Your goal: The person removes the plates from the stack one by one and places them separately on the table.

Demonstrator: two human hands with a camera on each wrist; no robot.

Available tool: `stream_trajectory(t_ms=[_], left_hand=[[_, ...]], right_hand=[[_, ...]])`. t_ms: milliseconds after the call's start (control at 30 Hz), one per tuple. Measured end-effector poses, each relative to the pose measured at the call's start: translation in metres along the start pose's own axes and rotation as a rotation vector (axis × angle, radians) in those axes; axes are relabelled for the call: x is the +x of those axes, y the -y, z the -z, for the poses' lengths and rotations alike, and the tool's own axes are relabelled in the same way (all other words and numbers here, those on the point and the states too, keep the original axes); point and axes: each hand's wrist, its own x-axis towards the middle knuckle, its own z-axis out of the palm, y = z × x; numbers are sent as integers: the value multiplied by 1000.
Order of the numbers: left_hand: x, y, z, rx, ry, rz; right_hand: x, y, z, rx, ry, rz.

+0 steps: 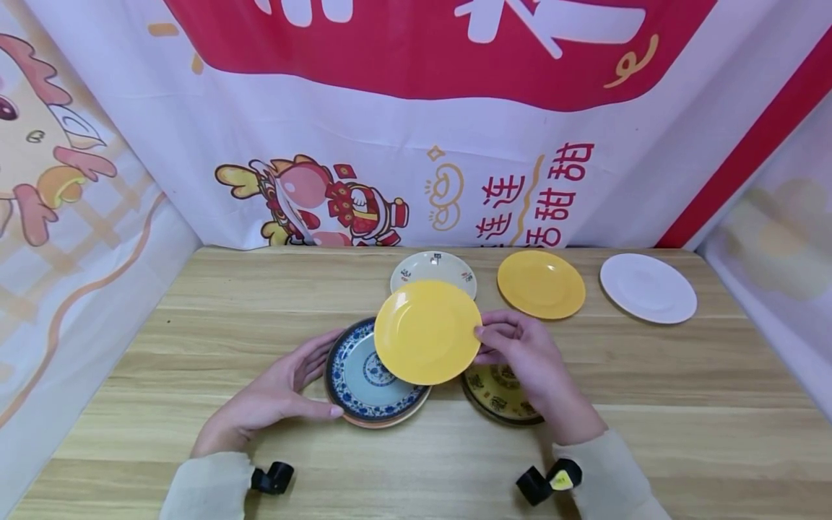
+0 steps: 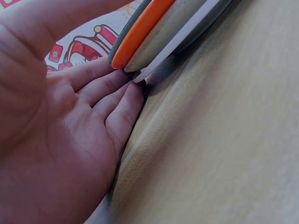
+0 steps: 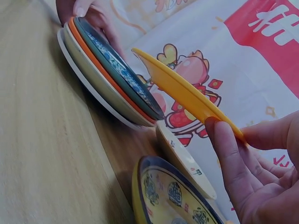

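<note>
My right hand (image 1: 526, 355) pinches a yellow plate (image 1: 427, 332) at its right edge, thumb on top and fingers beneath. The plate hangs tilted in the air, partly over a stack of plates. On top of that stack lies a blue-patterned plate (image 1: 354, 383) with a dark rim. Beneath it, the right wrist view shows an orange plate (image 3: 88, 51), a cream plate (image 3: 93, 74) and a white plate (image 3: 77, 70). Around the stack's left side, my left hand (image 1: 276, 393) holds the rims between thumb and fingers. A yellow-brown patterned plate (image 1: 497, 396) lies partly hidden below my right forearm.
Behind the held plate, a cream plate with small characters (image 1: 432, 266) lies on the wooden table (image 1: 260, 289). Farther right are another yellow plate (image 1: 541, 284) and a plain white plate (image 1: 648, 288). A printed cloth (image 1: 364, 115) hangs at the table's back edge.
</note>
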Motion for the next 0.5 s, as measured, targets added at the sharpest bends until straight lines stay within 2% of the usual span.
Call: stream_trajectory(t_ms=[267,500], left_hand=[[1,1,0,1,3,-7],[0,2,0,-2,5,-19]], right_hand=[[3,2,19,16,-23,28],[1,4,40,-16,-42,6]])
